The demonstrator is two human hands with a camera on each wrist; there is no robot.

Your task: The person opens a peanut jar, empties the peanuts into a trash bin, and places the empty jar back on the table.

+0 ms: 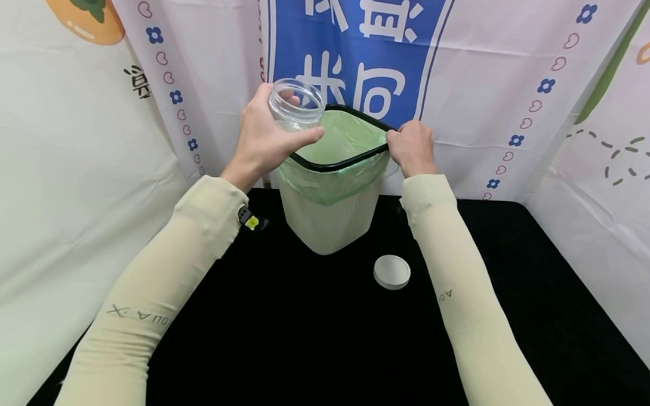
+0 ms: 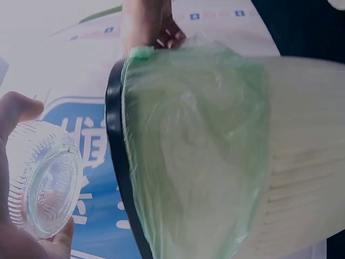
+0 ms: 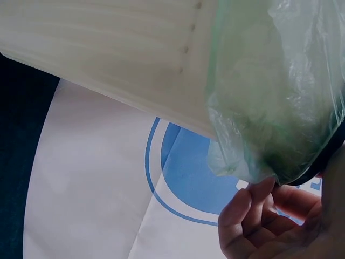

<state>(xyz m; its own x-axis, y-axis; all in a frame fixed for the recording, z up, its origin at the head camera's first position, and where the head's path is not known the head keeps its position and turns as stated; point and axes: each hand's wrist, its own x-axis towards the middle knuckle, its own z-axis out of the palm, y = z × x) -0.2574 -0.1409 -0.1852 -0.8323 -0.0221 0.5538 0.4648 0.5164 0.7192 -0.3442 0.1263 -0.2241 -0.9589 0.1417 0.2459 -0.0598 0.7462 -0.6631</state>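
Note:
My left hand (image 1: 263, 130) grips a clear glass jar (image 1: 296, 111) by its side, over the left part of the bin's mouth. The jar has no lid on and looks clear inside; its ribbed wall and round base (image 2: 56, 186) show in the left wrist view. My right hand (image 1: 412, 145) pinches the right corner of the black rim (image 1: 329, 166) of a pale trash bin (image 1: 331, 221). A thin green bag (image 2: 199, 145) lines the bin and folds over its outside. In the right wrist view, the curled fingers (image 3: 237, 213) sit right at the rim and bag edge.
A round white lid (image 1: 392, 271) lies on the black tabletop (image 1: 286, 336), in front of the bin and left of my right forearm. Printed cloth (image 1: 218, 69) hangs behind the bin and along both sides. A small black and yellow item (image 1: 250, 220) shows by the left cuff.

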